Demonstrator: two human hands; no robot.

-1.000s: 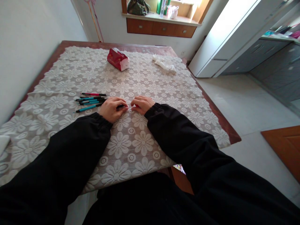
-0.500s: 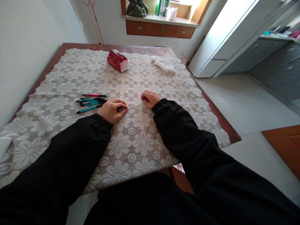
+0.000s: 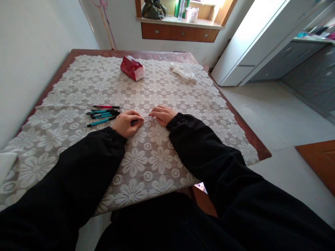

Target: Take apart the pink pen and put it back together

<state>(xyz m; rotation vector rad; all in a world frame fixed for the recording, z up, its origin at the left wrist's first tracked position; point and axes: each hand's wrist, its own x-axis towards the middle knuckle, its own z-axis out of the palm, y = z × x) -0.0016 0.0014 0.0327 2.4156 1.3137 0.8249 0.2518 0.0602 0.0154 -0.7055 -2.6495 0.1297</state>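
Between my two hands runs a thin pale stick (image 3: pixel 149 119), low over the lace tablecloth. My left hand (image 3: pixel 127 123) pinches its left end between thumb and fingers, and a small dark part shows inside that grip. My right hand (image 3: pixel 164 115) is closed at the stick's other end, its fingers bent over from above and hiding that end. Just left of my left hand lie several teal-and-black pens (image 3: pixel 103 115) side by side. A red-and-black pen (image 3: pixel 106 106) rests on their far side.
Toward the back of the table stand a red tissue pack (image 3: pixel 132 68) and a crumpled white plastic bag (image 3: pixel 183 72). A white item (image 3: pixel 6 164) lies at the left edge. The flowered tablecloth (image 3: pixel 134 162) covers the tabletop; a white wall (image 3: pixel 39 45) borders its left side.
My right hand has moved slightly left along the stick and its fingers now reach over it. The red bit seen in that hand before is hidden. My left hand keeps its pinch.
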